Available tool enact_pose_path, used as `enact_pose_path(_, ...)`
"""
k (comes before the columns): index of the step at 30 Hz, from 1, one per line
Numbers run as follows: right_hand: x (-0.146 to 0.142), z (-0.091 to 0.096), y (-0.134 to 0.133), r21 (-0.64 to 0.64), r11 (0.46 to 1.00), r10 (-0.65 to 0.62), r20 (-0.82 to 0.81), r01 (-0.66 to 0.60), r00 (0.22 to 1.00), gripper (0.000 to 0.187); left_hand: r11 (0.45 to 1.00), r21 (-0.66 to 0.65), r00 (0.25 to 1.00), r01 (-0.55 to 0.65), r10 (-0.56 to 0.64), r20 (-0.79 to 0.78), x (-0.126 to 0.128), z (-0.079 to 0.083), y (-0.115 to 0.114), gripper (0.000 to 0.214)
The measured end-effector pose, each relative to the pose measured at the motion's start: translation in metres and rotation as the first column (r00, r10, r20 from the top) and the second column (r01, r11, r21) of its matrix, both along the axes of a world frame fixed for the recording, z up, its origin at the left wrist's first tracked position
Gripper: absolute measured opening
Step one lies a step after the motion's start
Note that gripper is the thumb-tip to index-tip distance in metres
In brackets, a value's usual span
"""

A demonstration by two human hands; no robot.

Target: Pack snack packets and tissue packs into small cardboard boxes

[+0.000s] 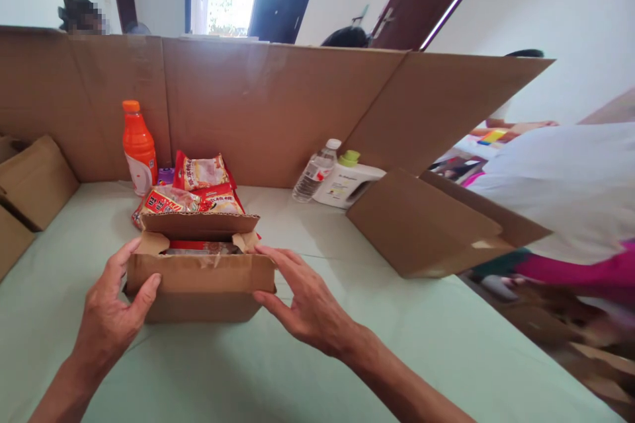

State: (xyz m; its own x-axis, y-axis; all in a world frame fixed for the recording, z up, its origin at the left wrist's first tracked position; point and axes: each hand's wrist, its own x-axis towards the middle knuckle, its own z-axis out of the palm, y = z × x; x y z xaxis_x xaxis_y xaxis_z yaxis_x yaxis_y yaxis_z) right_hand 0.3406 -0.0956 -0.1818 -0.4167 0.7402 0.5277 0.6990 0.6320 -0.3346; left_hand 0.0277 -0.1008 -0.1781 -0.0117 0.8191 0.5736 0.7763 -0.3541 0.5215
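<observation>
A small brown cardboard box stands on the pale green cloth between my two hands, its top flaps partly raised. Through the gap in the top I see a red package. My left hand grips the box's left end, thumb on the near side. At the right end my right hand holds it too, thumb low and fingers along the upper corner. Behind the box lie several red and white snack bags, partly hidden by the raised flap. An orange bottle stands upright beside them.
A clear plastic bottle leans by a white jug with a green cap. A cardboard wall closes off the back. Open cardboard boxes stand left and right. A person in a white top is at the right.
</observation>
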Motion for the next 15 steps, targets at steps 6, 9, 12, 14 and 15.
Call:
enact_pose_path(6,-0.001,0.009,0.01,0.016,1.0,0.005,0.062,-0.006,0.998,0.04,0.99,0.105,0.99,0.093,-0.081,-0.12,0.006,0.007,0.007,0.036)
enact_pose_path(9,-0.006,0.008,0.012,0.112,0.993,-0.05,0.033,0.046,0.998,0.051,0.989,0.116,0.985,0.093,-0.074,-0.156,0.007,0.006,0.009,0.038)
enact_pose_path(12,-0.008,0.009,0.017,0.157,0.982,-0.114,0.025,0.108,0.993,0.08,0.986,0.089,0.972,0.138,-0.118,-0.203,0.005,0.011,0.014,0.058)
enact_pose_path(14,-0.005,0.01,0.022,0.135,0.988,-0.077,0.037,0.072,0.996,0.088,0.978,0.077,0.956,0.195,-0.172,-0.239,0.003,0.016,0.019,0.071)
enact_pose_path(15,-0.003,0.011,0.024,0.121,0.992,-0.046,0.042,0.041,0.998,0.084,0.972,0.07,0.948,0.222,-0.199,-0.248,0.002,0.018,0.021,0.074)
